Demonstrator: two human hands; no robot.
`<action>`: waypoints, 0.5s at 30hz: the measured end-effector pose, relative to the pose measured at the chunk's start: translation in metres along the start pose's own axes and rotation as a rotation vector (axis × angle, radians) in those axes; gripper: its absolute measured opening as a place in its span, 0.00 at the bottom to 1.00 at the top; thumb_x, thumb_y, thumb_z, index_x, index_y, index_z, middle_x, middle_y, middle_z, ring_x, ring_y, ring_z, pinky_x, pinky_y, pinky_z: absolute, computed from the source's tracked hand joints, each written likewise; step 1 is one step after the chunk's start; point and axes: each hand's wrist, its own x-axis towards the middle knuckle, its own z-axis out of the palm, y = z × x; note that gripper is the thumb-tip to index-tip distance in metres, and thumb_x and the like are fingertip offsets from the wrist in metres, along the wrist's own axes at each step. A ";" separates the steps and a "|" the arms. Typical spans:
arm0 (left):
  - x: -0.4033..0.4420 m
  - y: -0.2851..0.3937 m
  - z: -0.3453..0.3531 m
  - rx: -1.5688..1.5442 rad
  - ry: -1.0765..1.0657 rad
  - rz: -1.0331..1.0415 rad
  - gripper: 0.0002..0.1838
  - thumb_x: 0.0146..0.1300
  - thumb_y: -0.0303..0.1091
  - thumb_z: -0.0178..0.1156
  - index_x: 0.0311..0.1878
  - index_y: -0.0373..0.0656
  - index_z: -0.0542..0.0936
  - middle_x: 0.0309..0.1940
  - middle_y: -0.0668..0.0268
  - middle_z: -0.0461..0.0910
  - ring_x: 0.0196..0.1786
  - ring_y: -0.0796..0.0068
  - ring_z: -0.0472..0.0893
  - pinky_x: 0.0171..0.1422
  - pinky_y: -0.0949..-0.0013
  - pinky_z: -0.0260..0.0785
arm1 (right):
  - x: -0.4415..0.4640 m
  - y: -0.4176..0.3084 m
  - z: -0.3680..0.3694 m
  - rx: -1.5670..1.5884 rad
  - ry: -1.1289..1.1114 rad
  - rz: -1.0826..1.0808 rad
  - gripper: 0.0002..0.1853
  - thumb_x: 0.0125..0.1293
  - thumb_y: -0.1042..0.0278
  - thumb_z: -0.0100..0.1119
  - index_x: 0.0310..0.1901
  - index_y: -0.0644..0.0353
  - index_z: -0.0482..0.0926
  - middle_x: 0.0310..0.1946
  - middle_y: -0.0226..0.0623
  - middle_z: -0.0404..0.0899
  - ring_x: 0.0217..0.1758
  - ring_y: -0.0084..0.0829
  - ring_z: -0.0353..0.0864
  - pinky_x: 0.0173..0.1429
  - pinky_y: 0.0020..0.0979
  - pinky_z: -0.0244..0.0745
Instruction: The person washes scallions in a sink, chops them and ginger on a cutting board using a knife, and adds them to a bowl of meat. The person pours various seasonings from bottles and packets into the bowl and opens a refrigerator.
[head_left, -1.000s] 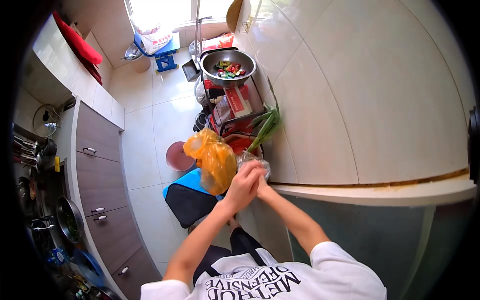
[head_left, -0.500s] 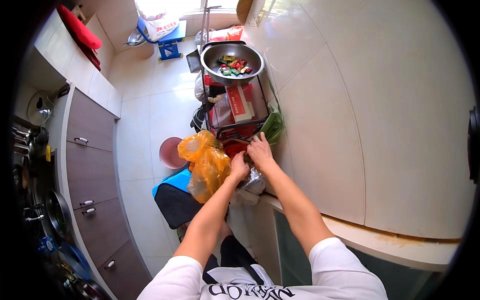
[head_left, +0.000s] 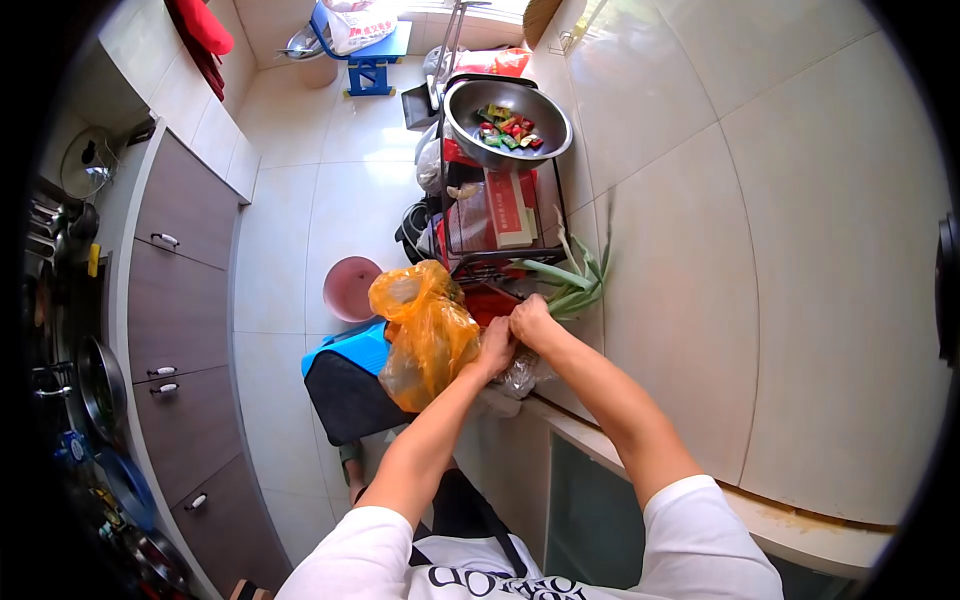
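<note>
My left hand (head_left: 495, 348) and my right hand (head_left: 532, 320) are together over the front of a dark rack, fingers closed. Long green onions (head_left: 575, 288) stick out beyond my right hand, their leaves fanned toward the wall; its closed fingers appear to grip their hidden lower end. What my left fingers hold is hidden. An orange plastic bag (head_left: 425, 340) bulges just left of my left hand. Beneath both hands lies crumpled clear plastic (head_left: 520, 376), and something red (head_left: 490, 303) shows behind them.
On the rack's top stands a metal bowl (head_left: 508, 122) with red and green packets; a red-and-white box (head_left: 511, 210) sits lower. A pink bucket (head_left: 352, 288) and a blue-and-black box (head_left: 350, 385) are to the left. A tiled wall (head_left: 680, 280) borders the right, and drawers (head_left: 180, 320) the far left.
My right hand has drawn back and closed near my left hand. The green onions have come toward me, their leaves spread wider. The view has shifted left.
</note>
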 end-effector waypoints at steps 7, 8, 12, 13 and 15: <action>-0.001 0.018 -0.022 0.026 0.111 0.013 0.09 0.61 0.24 0.54 0.44 0.39 0.78 0.36 0.50 0.81 0.41 0.44 0.80 0.43 0.52 0.71 | -0.001 0.024 0.020 0.686 0.084 0.011 0.18 0.67 0.54 0.54 0.35 0.62 0.84 0.37 0.47 0.85 0.45 0.50 0.83 0.49 0.46 0.78; 0.000 0.017 -0.025 0.030 0.133 0.018 0.09 0.61 0.24 0.55 0.44 0.39 0.78 0.35 0.50 0.81 0.40 0.44 0.80 0.42 0.53 0.71 | -0.001 0.021 0.028 0.789 0.185 0.031 0.21 0.68 0.52 0.54 0.33 0.66 0.82 0.34 0.52 0.83 0.43 0.54 0.82 0.47 0.47 0.76; 0.009 0.009 -0.023 0.070 0.252 0.046 0.09 0.61 0.25 0.55 0.45 0.41 0.78 0.34 0.50 0.81 0.39 0.44 0.81 0.42 0.52 0.72 | 0.001 -0.002 0.036 1.163 0.372 0.219 0.21 0.68 0.53 0.52 0.36 0.66 0.82 0.38 0.58 0.81 0.47 0.58 0.79 0.50 0.51 0.73; 0.010 0.011 -0.022 0.090 0.248 0.022 0.09 0.61 0.25 0.55 0.45 0.41 0.78 0.35 0.50 0.81 0.39 0.44 0.81 0.42 0.52 0.73 | 0.003 -0.011 0.042 1.176 0.452 0.264 0.22 0.68 0.53 0.51 0.35 0.68 0.82 0.37 0.58 0.81 0.47 0.59 0.79 0.50 0.52 0.73; 0.012 0.016 -0.020 0.133 0.240 -0.028 0.09 0.62 0.25 0.54 0.45 0.41 0.78 0.35 0.50 0.81 0.39 0.44 0.81 0.42 0.51 0.73 | 0.008 -0.028 0.055 1.250 0.649 0.386 0.23 0.70 0.54 0.52 0.30 0.69 0.79 0.27 0.53 0.81 0.31 0.51 0.80 0.36 0.44 0.72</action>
